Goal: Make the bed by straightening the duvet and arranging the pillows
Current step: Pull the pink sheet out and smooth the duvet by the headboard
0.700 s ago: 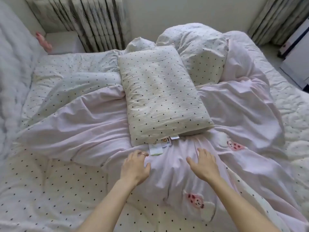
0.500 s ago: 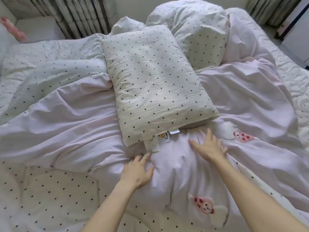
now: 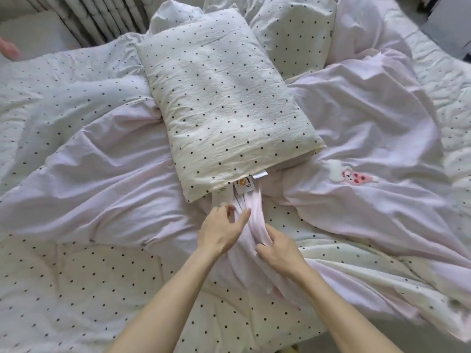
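A pale pink duvet (image 3: 107, 179) lies crumpled across the bed, with small embroidered animal patches on it. A cream pillow with black dots (image 3: 224, 98) rests on top of it in the middle, tags at its near edge. A second dotted pillow (image 3: 293, 31) sits behind it at the head. Just below the near pillow edge, my right hand (image 3: 279, 247) is closed around a bunched, stretched fold of the duvet. My left hand (image 3: 221, 230) pinches the same fold on its left side, a ring on one finger.
A dotted quilted sheet (image 3: 76, 289) covers the mattress in front and at the left. Striped curtains (image 3: 102, 19) hang at the back left. A pink object (image 3: 9, 48) shows at the far left edge. The bed's near edge runs along the bottom right.
Both hands lay flat and apart on the duvet before; now they have come together and gathered its fabric into a taut bunch. The view has moved closer to the pillow.
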`<state>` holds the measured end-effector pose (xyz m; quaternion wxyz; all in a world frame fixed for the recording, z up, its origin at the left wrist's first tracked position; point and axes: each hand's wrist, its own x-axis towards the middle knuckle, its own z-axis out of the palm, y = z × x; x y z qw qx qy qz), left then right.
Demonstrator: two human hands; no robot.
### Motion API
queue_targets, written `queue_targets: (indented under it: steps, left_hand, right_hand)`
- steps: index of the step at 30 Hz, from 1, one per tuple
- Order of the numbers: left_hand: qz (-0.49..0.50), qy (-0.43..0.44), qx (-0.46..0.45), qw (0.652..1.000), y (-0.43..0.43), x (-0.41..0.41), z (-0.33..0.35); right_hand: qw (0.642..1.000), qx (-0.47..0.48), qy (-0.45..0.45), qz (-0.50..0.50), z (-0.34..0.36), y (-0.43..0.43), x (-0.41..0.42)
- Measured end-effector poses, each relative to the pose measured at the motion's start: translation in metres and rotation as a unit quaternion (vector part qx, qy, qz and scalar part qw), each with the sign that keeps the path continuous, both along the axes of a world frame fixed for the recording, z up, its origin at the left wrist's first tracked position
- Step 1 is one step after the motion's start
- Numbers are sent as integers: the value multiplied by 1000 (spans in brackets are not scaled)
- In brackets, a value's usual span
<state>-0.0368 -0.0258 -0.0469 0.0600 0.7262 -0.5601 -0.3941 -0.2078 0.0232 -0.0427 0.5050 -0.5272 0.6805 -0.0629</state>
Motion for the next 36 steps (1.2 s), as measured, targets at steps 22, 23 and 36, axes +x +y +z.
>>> queue_targets:
  steps: [22,23,36]
  left_hand:
    - [271,290,266,878,216,91,-1]
    - [265,294,275,876,227,95,-6]
    - [281,212,114,929,261,192,41]
  right_hand:
    - [984,149,-88,35,12,5,96]
    - [990,124,-57,33,9,-1,111]
    - [982,17,5,186,-20,136,160]
